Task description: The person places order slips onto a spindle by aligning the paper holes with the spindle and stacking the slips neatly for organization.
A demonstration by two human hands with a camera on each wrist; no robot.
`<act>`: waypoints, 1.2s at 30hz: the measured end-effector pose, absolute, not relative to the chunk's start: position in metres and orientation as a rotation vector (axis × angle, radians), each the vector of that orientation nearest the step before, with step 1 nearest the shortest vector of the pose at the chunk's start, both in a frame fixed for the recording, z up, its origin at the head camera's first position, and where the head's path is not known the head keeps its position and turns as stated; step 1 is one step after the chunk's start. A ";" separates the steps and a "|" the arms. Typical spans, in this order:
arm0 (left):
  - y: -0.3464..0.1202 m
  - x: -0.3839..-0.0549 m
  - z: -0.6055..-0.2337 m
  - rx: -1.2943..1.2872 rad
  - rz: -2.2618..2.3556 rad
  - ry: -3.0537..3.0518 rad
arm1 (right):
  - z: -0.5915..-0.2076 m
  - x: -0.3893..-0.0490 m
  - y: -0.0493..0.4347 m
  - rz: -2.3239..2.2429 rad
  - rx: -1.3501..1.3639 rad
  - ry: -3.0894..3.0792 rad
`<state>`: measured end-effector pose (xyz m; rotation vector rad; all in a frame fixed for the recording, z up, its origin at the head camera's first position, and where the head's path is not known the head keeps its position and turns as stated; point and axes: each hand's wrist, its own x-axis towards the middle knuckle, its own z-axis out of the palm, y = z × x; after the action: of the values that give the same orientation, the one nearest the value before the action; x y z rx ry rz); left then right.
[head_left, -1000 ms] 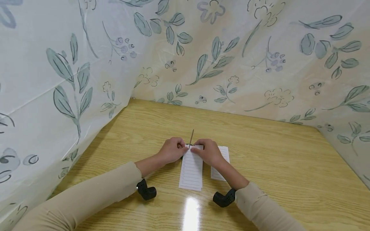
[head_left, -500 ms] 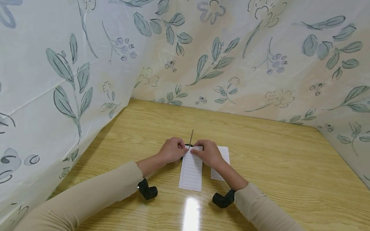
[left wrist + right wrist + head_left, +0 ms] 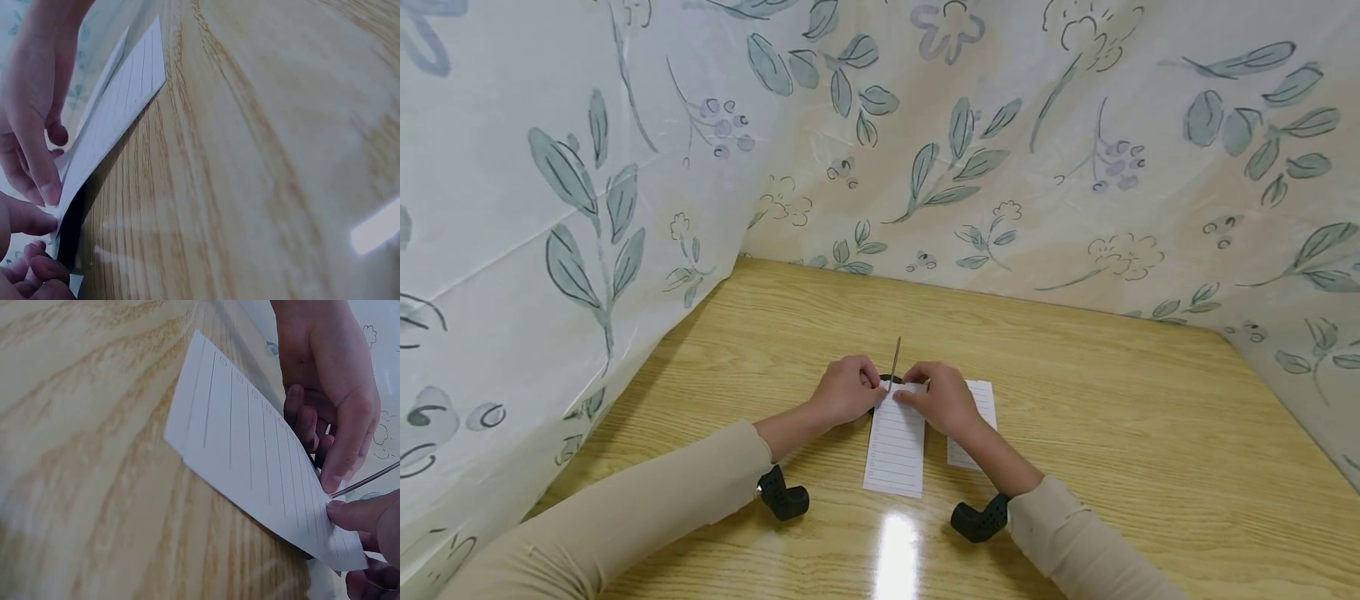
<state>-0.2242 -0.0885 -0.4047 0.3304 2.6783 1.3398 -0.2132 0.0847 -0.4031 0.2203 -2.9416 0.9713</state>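
Observation:
A lined paper slip (image 3: pixel 895 454) with a column of small checkboxes has its top end pierced by a thin metal bill spike (image 3: pixel 896 358). The spike rises from a dark base (image 3: pixel 891 378), mostly hidden behind the paper and fingers. My left hand (image 3: pixel 847 390) pinches the slip's top edge just left of the spike. On the other side, my right hand (image 3: pixel 946 400) pinches the same edge, thumb on top. In the right wrist view, both thumbs press the paper (image 3: pixel 250 444) close to the spike, and a second edge peeks out beneath it.
More lined paper (image 3: pixel 972 425) lies on the wooden table (image 3: pixel 1097 433), partly under my right forearm. Black wrist devices (image 3: pixel 784 497) hang below both cuffs. A floral sheet (image 3: pixel 955 158) encloses the table at the back and sides.
The slip's top edge has shifted slightly toward me and lower along the spike, showing more of the dark base behind it. Both hands keep their pinch and barely move.

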 end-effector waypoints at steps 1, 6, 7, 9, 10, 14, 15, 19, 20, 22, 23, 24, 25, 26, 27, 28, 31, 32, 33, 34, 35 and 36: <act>-0.089 -0.223 -0.405 0.322 1.348 2.676 | -0.404 -0.213 0.085 0.969 0.219 -2.936; -0.089 -0.221 -0.407 0.310 1.395 2.667 | -0.404 -0.211 0.086 0.935 0.216 -2.918; -0.090 -0.221 -0.407 0.313 1.404 2.666 | -0.403 -0.211 0.087 0.930 0.214 -2.916; -0.090 -0.220 -0.408 0.319 1.416 2.669 | -0.402 -0.209 0.088 0.921 0.200 -2.913; -0.090 -0.220 -0.408 0.323 1.421 2.671 | -0.401 -0.208 0.088 0.924 0.192 -2.911; -0.092 -0.217 -0.408 0.324 1.418 2.680 | -0.397 -0.204 0.092 0.941 0.176 -2.895; -0.092 -0.216 -0.407 0.320 1.419 2.674 | -0.397 -0.203 0.093 0.942 0.177 -2.890; -0.094 -0.212 -0.405 0.334 1.429 2.645 | -0.394 -0.199 0.099 0.960 0.172 -2.883; -0.094 -0.211 -0.404 0.338 1.431 2.637 | -0.393 -0.198 0.100 0.962 0.180 -2.883; -0.094 -0.208 -0.403 0.358 1.435 2.631 | -0.391 -0.196 0.105 0.963 0.205 -2.889; -0.094 -0.207 -0.403 0.372 1.434 2.631 | -0.391 -0.195 0.108 0.958 0.222 -2.894; -0.093 -0.206 -0.403 0.383 1.430 2.632 | -0.390 -0.195 0.111 0.948 0.243 -2.900; -0.093 -0.204 -0.402 0.396 1.431 2.630 | -0.389 -0.194 0.114 0.932 0.271 -2.907; -0.092 -0.203 -0.402 0.414 1.429 2.629 | -0.389 -0.193 0.117 0.912 0.293 -2.917; -0.091 -0.201 -0.401 0.442 1.431 2.624 | -0.388 -0.193 0.121 0.884 0.321 -2.929; -0.090 -0.200 -0.401 0.469 1.427 2.619 | -0.387 -0.192 0.125 0.863 0.335 -2.945; -0.086 -0.195 -0.399 0.575 1.414 2.591 | -0.385 -0.190 0.136 0.788 0.372 -3.001; -0.085 -0.194 -0.398 0.611 1.410 2.582 | -0.385 -0.189 0.140 0.765 0.374 -3.024; -0.083 -0.192 -0.397 0.643 1.408 2.570 | -0.384 -0.189 0.143 0.747 0.377 -3.045; -0.081 -0.191 -0.397 0.668 1.405 2.561 | -0.384 -0.188 0.147 0.733 0.366 -3.069; -0.080 -0.190 -0.396 0.688 1.405 2.549 | -0.383 -0.187 0.150 0.712 0.366 -3.089; -0.078 -0.189 -0.395 0.703 1.405 2.537 | -0.382 -0.187 0.153 0.693 0.369 -3.105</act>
<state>-0.1888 -0.0779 -0.3949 0.7035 2.5373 1.4049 -0.1865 0.1532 -0.3825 0.3693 -3.1047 0.6925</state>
